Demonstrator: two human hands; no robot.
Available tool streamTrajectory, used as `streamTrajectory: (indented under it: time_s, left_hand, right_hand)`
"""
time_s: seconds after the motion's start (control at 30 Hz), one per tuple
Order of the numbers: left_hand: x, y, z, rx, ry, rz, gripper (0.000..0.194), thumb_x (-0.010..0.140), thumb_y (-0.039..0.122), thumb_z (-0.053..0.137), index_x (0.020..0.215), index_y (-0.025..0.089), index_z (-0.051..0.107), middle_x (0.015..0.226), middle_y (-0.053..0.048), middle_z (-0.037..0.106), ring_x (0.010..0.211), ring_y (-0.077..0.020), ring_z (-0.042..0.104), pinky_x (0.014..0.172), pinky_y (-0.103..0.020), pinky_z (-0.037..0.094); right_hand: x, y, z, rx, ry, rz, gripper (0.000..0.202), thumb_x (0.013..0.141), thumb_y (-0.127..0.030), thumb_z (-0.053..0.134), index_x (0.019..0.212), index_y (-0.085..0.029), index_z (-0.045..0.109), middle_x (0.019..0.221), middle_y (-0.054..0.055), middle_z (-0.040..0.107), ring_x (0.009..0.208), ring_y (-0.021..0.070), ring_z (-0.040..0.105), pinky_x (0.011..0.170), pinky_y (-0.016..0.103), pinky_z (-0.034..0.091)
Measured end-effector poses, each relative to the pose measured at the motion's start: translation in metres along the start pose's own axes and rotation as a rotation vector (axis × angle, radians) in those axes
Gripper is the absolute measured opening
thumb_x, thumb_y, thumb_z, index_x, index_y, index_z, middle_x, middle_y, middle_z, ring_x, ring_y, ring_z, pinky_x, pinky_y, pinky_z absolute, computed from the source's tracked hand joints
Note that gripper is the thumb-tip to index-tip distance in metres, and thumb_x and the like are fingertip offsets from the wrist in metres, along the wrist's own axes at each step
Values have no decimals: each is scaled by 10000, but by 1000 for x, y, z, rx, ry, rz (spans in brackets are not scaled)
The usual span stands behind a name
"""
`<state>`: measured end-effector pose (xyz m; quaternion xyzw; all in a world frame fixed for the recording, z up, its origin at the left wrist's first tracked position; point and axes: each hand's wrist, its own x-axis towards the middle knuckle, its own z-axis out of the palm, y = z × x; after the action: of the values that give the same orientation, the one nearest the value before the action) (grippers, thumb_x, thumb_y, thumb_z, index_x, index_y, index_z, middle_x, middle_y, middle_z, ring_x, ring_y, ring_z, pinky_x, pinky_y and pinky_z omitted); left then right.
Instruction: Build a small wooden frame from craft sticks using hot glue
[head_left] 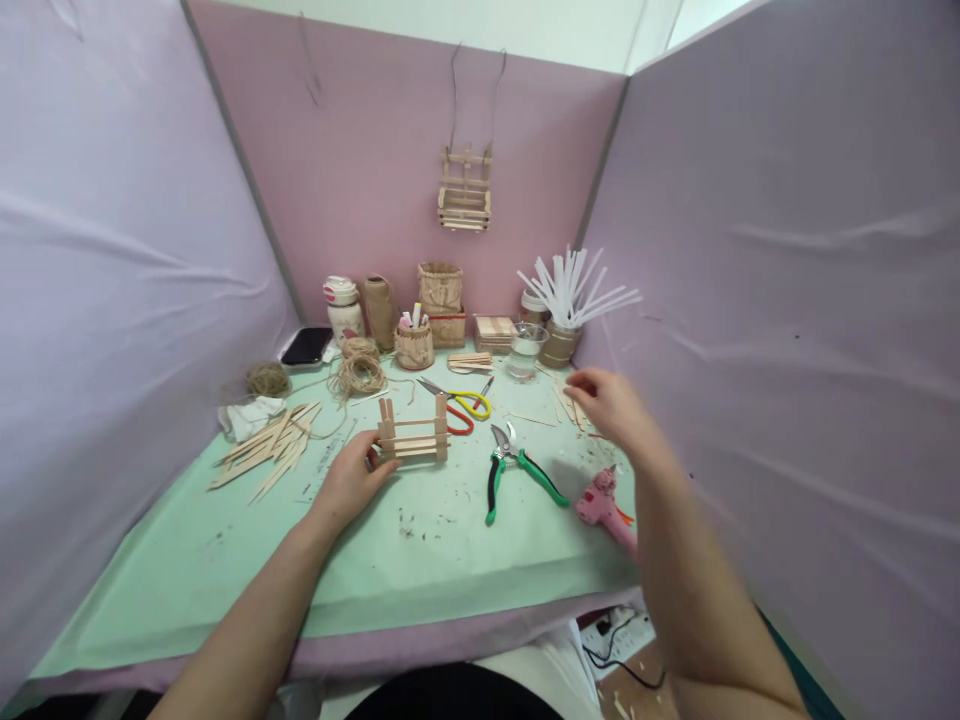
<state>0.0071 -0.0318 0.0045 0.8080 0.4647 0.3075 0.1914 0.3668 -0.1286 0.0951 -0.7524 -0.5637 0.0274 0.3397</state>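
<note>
On the table [450,490], left hand [349,481] pinching wooden frame [416,447]; right hand [611,403] outstretched, grip unclear.

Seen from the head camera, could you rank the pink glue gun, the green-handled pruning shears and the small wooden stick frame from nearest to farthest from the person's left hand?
1. Wooden stick frame: touching the left hand, at its right.
2. Pruning shears: right of the frame.
3. Glue gun: farthest right of the three.
</note>
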Motion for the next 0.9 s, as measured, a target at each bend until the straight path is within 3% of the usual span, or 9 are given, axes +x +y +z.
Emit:
streamTrajectory:
  time_s: [0.1, 0.2, 0.33, 0.47, 0.67, 0.9]
  left_hand:
    - [-1, 1, -1, 6, 12, 12, 329, 767, 362, 609, 1045, 191, 569, 826, -18, 578, 697, -175, 531, 664, -298, 426]
    - [-2, 4, -3, 14, 12, 1, 353, 782, 379, 600, 1077, 190, 558, 847, -25, 582, 707, -177, 534, 671, -302, 430]
    - [-3, 4, -3, 14, 22, -2, 370, 784, 404, 595, 1087, 195, 554, 851, -24, 593, 710, -178, 541, 674, -306, 436]
    - [-4, 3, -3, -19, 52, 14, 386, 791, 426, 585, 1101, 201, 534, 956, -40, 613, 723, -172, 547, 687, -312, 443]
    - [-6, 6, -5, -50, 64, 4, 397, 801, 423, 591, 1123, 202, 520, 982, -41, 616, 733, -168, 553, 695, -304, 441]
    - [-11, 10, -3, -89, 33, 9, 401, 798, 402, 605, 1129, 184, 541, 1041, -69, 621, 780, -178, 550, 725, -309, 445]
  right_hand:
    - [25, 36, -19, -252, -138, 162, 135, 797, -264, 578, 784, -190, 690, 722, 45, 697, 656, 175, 610, 581, 266, 395]
    - [38, 58, -17, -334, -243, 207, 96, 749, -207, 613, 718, -166, 695, 651, 50, 678, 606, 170, 591, 535, 258, 365]
    - [44, 65, 11, -339, -369, 141, 94, 718, -145, 625, 664, -162, 699, 653, 44, 693, 596, 155, 595, 543, 241, 381]
    - [49, 57, 44, -342, -457, 7, 103, 735, -156, 637, 744, -200, 729, 783, 24, 731, 725, 149, 629, 637, 218, 411]
    - [56, 50, 72, -463, -507, -11, 72, 708, -199, 681, 749, -192, 739, 845, 76, 740, 769, 179, 645, 636, 231, 409]
    - [70, 79, 78, -625, -386, 75, 166, 746, -159, 605, 793, -85, 746, 863, 243, 714, 810, 265, 674, 657, 296, 438]
